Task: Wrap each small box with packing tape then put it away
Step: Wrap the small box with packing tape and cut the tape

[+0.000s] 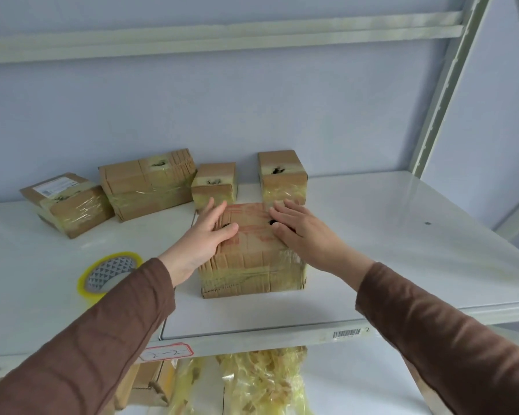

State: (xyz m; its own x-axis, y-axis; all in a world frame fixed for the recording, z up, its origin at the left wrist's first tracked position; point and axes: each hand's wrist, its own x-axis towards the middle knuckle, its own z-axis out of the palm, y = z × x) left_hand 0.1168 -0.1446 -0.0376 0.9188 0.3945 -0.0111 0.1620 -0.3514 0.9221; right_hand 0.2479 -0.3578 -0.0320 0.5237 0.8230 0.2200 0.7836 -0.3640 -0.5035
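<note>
Done: four taped brown cardboard boxes (147, 184) along the white shelf's (402, 235) back edge.
In hand: left hand (212, 232) and right hand (297, 232), fingers flat, press the taped printed box (252, 259).
Left: pushing it back.

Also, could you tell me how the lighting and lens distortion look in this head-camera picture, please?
Head view: soft, even light, with only a faint shadow under the box that both hands touch; glare on the shelf at right; wide-angle bending tilts the upright; the sleeves near the lens look slightly soft.

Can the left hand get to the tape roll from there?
Probably yes. The tape roll lies on the shelf just beside the left hand, with nothing between them.
</note>
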